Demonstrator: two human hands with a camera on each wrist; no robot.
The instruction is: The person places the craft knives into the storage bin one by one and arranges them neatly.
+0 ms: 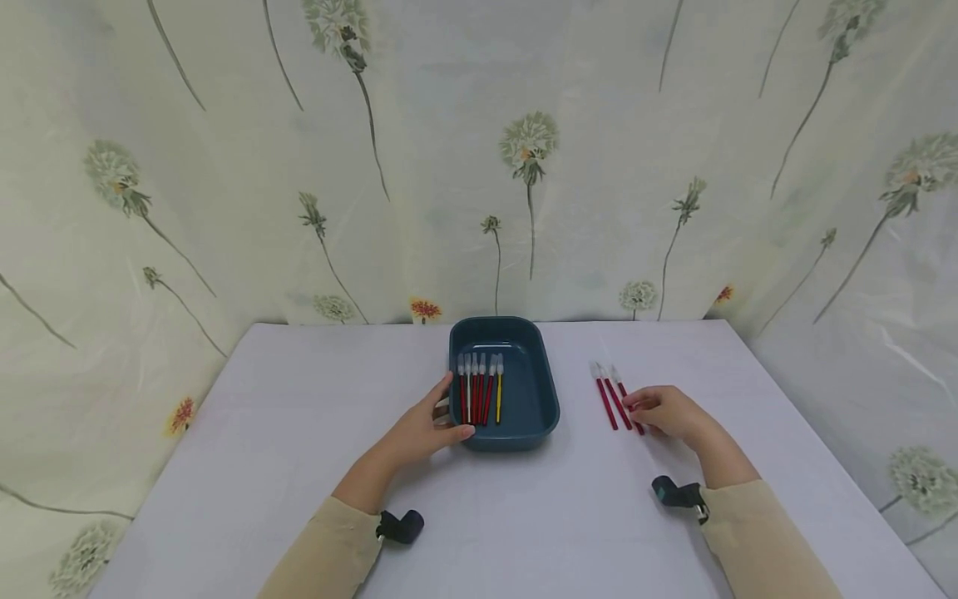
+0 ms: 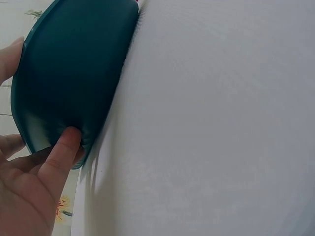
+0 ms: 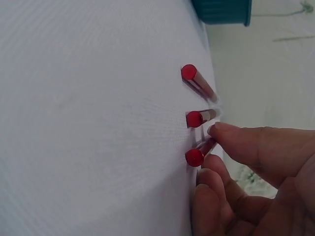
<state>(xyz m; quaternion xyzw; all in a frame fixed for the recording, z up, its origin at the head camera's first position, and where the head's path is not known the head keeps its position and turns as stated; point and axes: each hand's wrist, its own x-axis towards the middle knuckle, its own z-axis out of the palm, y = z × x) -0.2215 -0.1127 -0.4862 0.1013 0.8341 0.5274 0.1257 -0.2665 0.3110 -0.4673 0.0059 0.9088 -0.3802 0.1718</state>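
A dark teal plastic basin (image 1: 535,424) sits on the table, holding several slim capped sticks (image 1: 481,399), mostly red, one yellow, one pale. My left hand (image 1: 427,424) holds the basin at its near left corner, thumb on the front rim and fingers along the left wall (image 2: 74,88). To the right of the basin lie three slim red pen-like sticks with clear caps: a left one (image 1: 607,403), a middle one (image 1: 618,403) and a right one (image 3: 195,158). The thumb and forefinger of my right hand (image 1: 666,412) pinch the right stick, partly hiding it.
A white cloth covers the table (image 1: 524,524). Behind and at both sides hangs a curtain (image 1: 449,166) printed with dandelions. Small black cameras are strapped at the left wrist (image 1: 400,527) and right wrist (image 1: 674,492).
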